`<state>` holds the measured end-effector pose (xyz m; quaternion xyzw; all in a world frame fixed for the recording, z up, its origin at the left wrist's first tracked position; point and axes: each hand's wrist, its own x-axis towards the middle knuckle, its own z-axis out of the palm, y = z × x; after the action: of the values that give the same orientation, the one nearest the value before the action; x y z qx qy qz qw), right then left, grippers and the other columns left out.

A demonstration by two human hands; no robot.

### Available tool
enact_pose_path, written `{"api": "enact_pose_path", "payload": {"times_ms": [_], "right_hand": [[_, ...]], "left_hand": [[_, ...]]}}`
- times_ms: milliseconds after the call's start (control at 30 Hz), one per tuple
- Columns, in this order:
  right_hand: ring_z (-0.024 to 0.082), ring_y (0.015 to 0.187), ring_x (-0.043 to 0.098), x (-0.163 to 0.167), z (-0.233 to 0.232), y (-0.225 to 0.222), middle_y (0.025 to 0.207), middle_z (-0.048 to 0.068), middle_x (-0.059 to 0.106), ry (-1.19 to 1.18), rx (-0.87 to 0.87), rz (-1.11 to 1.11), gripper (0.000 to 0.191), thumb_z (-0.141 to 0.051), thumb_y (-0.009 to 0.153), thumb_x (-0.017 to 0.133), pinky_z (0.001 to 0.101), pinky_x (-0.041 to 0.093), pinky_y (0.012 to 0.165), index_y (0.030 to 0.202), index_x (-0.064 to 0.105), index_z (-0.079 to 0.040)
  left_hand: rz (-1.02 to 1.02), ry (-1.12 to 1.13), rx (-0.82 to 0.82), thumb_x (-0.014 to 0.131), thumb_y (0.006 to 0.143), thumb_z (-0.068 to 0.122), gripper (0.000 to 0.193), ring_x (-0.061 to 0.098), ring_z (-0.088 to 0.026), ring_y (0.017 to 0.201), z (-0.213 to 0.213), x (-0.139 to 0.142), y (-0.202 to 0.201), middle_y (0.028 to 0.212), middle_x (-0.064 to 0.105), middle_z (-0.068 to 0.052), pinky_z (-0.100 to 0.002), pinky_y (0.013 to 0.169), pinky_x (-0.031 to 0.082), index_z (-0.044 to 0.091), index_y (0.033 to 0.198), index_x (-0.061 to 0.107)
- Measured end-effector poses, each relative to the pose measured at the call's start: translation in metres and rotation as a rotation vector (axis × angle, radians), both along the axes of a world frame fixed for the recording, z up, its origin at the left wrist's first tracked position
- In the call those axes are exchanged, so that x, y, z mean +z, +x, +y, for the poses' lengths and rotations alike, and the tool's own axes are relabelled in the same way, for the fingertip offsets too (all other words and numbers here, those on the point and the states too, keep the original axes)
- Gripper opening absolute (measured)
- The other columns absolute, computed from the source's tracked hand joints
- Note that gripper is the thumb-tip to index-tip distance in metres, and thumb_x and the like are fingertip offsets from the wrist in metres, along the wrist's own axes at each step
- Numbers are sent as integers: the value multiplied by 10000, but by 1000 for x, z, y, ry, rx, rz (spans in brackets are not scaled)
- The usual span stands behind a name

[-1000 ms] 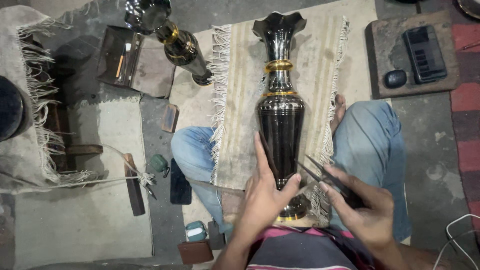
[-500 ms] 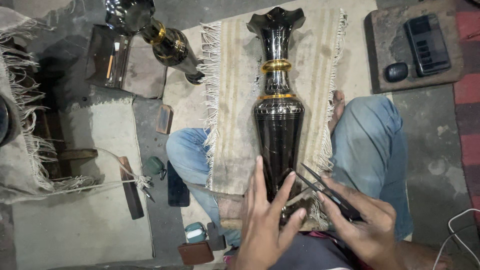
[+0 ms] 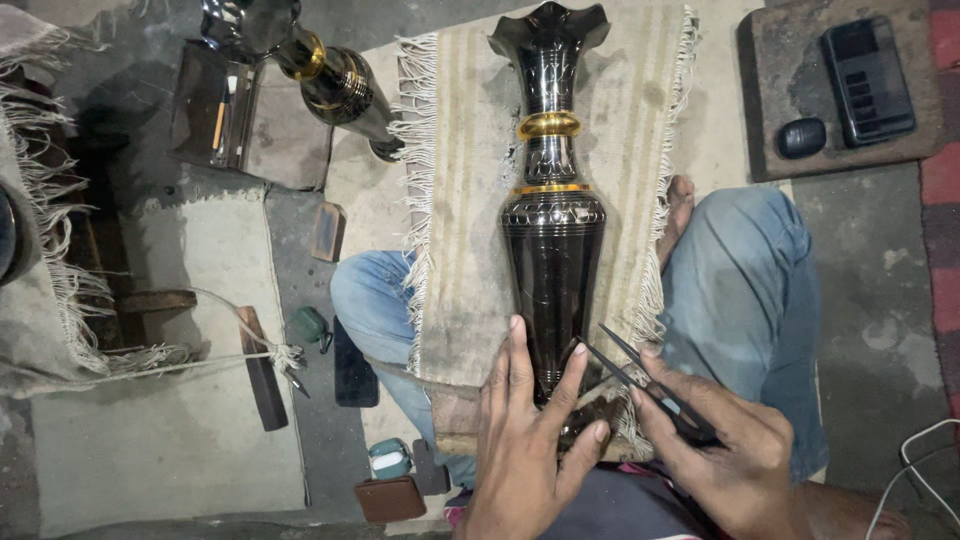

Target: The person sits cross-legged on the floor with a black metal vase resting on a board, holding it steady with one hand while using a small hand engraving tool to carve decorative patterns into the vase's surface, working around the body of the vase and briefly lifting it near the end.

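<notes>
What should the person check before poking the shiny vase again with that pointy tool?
1. Left hand steadying the dark vase near its base: ok.
2. Right hand gripping the pointed metal tool: ok.
3. Tool tips touching the vase: cannot tell.
4. Vase lying on the fringed mat across the lap: ok.
5. Left fingers away from the sharp tips: not ok, they sit close.
6. Second vase out of the way: ok.
</notes>
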<state>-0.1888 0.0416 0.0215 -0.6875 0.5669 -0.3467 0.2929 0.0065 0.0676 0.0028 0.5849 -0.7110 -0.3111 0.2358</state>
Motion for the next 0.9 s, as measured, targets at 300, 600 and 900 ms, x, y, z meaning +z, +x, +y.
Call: {"api": "enact_pose_path", "payload": {"times_ms": [300,600,900], "right_hand": [[149,825,790,7,-2,1,976,171,783,15,8,-10,437,-27,744,828,250,616,673,1158,713,55],[225,816,793,25,-19,-6,996,153,784,121,107,246,468,-176,766,824,312,618,634,1208,711,-72],[251,859,748,35,-43,-13,1150,66,696,122,638,938,471,-247,824,635,383,610,647,1290,609,-184]], "left_hand": [[-9,-26,-5,723,944,347,721,305,-590,1461,3,-3,1,1664,127,-389,-617,1152,301,189,1588,439],[-32,-12,-18,735,920,364,781,267,-589,1481,4,-1,0,1664,83,-386,-609,1154,297,187,1601,395],[256,221,54,684,955,351,885,303,-499,1543,-16,15,30,1718,136,-318,-526,1202,312,13,1615,201]]}}
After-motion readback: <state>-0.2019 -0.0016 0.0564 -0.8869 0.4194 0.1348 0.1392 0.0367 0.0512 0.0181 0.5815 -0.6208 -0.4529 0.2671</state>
